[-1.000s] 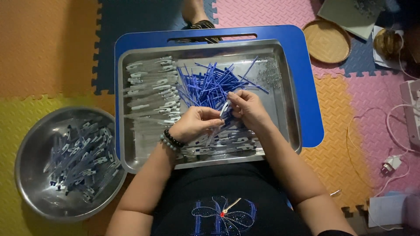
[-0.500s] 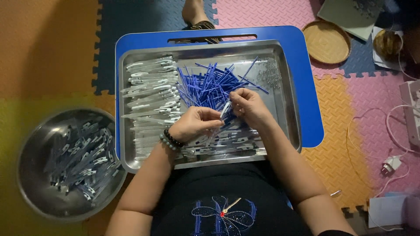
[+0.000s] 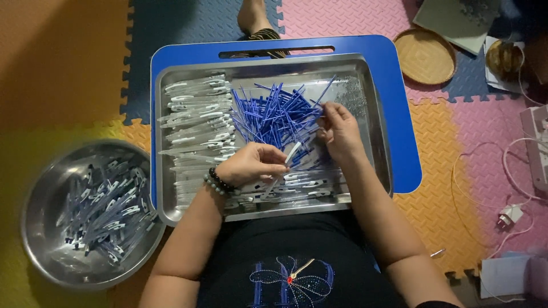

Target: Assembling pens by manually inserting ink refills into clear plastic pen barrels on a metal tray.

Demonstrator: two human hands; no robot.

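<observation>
Left hand: the left hand (image 3: 251, 164) is closed in a pinch on a small white plastic piece (image 3: 292, 154), which sticks up and to the right from the fingertips; a dark beaded bracelet (image 3: 220, 182) sits on the wrist.
Right hand: the right hand (image 3: 341, 130) is curled, fingertips pinched together at the right edge of the heap of thin blue plastic sticks (image 3: 277, 114); whether a stick is actually held between them cannot be told.
Held piece relative to hands: the white piece lies between the two hands, gripped by the left, just below and left of the right-hand fingers, not touching them.
Blue sticks: piled loose in the upper middle of the tray, directly above the left hand and touching the right-hand fingertips.
Tray: a rectangular stainless-steel tray (image 3: 374, 154) carries both hands' work; it rests on a blue plastic lap desk (image 3: 402, 142) with a slot handle at its far edge.
White pieces in tray: rows of clear-and-white plastic pieces (image 3: 197, 122) fill the left part of the tray, and more lie along the near edge under the hands.
Bowl: a round stainless-steel bowl (image 3: 40, 239) stands on the floor left of the tray, holding finished-looking blue-and-white pieces (image 3: 105, 208).
Floor: coloured interlocking foam mats (image 3: 63, 68).
</observation>
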